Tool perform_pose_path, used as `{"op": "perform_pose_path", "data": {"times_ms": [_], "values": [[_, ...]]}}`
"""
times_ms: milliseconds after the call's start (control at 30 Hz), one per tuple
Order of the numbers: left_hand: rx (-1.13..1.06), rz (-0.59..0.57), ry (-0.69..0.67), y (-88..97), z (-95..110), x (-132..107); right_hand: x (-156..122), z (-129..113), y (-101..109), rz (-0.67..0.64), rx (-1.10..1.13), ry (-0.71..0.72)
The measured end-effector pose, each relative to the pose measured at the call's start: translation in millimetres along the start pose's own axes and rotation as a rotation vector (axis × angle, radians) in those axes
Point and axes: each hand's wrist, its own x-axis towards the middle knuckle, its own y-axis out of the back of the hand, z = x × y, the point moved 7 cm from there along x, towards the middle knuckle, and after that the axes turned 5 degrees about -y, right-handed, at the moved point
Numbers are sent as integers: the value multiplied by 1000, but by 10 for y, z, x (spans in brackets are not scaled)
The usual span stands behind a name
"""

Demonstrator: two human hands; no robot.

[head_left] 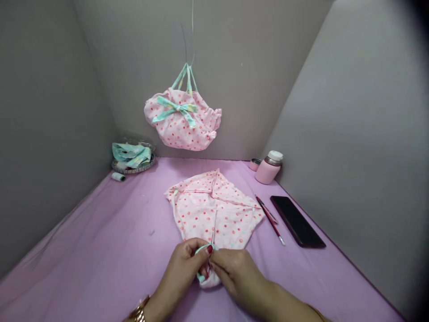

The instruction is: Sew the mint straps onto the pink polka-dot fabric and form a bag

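Note:
A pink dotted cloth piece (197, 214) with a mint-green trim lies spread out, its near end gathered up between my hands. My left hand (186, 261) is closed on that near end, thumb pressed over the mint edge. Right up against it, my right hand (236, 270) is closed in a pinch at the same edge. A thin sewing needle (212, 237) points up and away from between the fingertips; its lower part is hidden by my fingers, and it appears to be in my right hand's pinch.
A dotted bag-like cloth piece (184, 118) with a mint bow hangs above the back. At back left are a tray (134, 169) of mint cloth and a thread spool (118, 176). Rightward lie a pink bottle (268, 170), small scissors (270, 213), a pencil (276, 230) and a black phone (297, 221).

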Motion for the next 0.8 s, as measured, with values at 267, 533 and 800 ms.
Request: {"op": "perform_pose_path", "data": {"times_ms": [267,533,800], "values": [[19,-22,-6,-1,12,0,130,284,421,158,414,-211],[13,-64,56,-28,-54,-2,259,395,10,38,998,-364],[-38,-5,40,5,-69,54,204,452,-112,43,1193,-495]]}}
